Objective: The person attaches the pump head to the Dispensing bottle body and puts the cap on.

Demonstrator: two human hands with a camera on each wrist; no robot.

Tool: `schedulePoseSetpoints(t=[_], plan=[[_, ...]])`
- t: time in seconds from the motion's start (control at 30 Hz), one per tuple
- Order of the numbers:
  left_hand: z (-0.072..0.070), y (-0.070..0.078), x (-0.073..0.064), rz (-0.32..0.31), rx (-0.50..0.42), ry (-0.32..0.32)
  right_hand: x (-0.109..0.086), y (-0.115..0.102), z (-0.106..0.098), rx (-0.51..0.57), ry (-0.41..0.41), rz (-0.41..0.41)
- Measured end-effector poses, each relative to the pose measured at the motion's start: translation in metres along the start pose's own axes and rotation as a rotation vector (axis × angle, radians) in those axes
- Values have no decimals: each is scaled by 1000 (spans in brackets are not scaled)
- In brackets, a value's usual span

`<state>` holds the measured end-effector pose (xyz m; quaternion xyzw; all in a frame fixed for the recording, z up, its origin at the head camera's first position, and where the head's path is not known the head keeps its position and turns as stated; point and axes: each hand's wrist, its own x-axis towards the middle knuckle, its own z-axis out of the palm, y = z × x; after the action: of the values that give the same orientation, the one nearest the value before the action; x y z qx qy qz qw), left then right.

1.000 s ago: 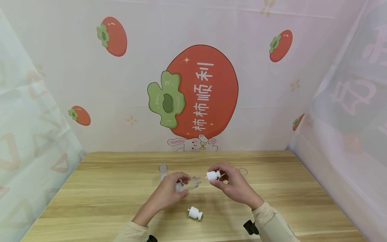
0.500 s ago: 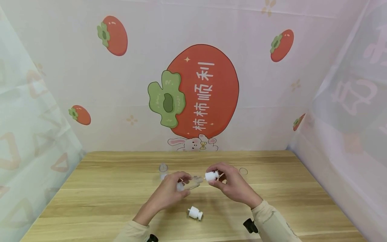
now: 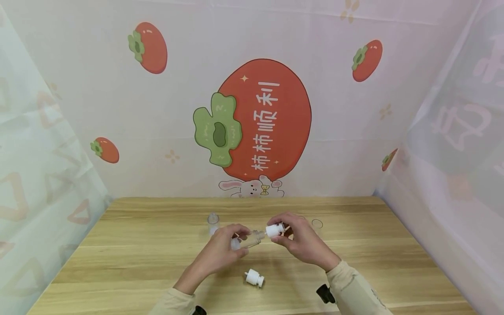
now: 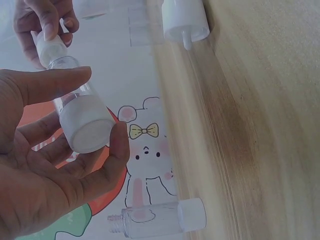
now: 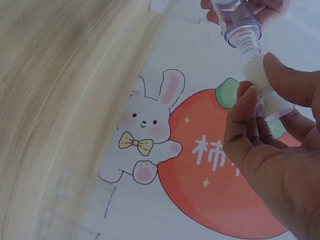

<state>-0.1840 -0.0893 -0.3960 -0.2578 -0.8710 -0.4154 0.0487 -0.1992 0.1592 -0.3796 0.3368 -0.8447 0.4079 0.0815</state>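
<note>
My left hand grips a clear small bottle by its white base, tilted with its threaded neck toward my right hand. That hand pinches a white pump head between thumb and fingers. The pump's lower end is right at the bottle's mouth, in line with it; much of the thread still shows in the right wrist view, and I cannot tell whether they touch. A second white pump head lies on its side on the table, nearer me. Behind my left hand, another clear bottle stands upright.
Clear, see-through caps stand on the wooden table behind my right hand; only a rim shows in the head view. A printed cloth backdrop rises at the table's rear edge, with cloth on both sides.
My right hand has moved slightly left, bringing the pump head closer to the bottle's mouth. My left hand has stayed nearly in place, and the loose pump head has not moved.
</note>
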Motion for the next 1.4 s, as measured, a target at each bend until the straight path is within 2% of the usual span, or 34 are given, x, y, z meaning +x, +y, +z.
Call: schedulePoseSetpoints(t=[0.43, 1.4], plan=[[2, 1, 1, -8, -15, -7, 1, 1, 4, 5, -24, 25], [3, 3, 2, -18, -15, -21, 4, 2, 12, -12, -43, 4]])
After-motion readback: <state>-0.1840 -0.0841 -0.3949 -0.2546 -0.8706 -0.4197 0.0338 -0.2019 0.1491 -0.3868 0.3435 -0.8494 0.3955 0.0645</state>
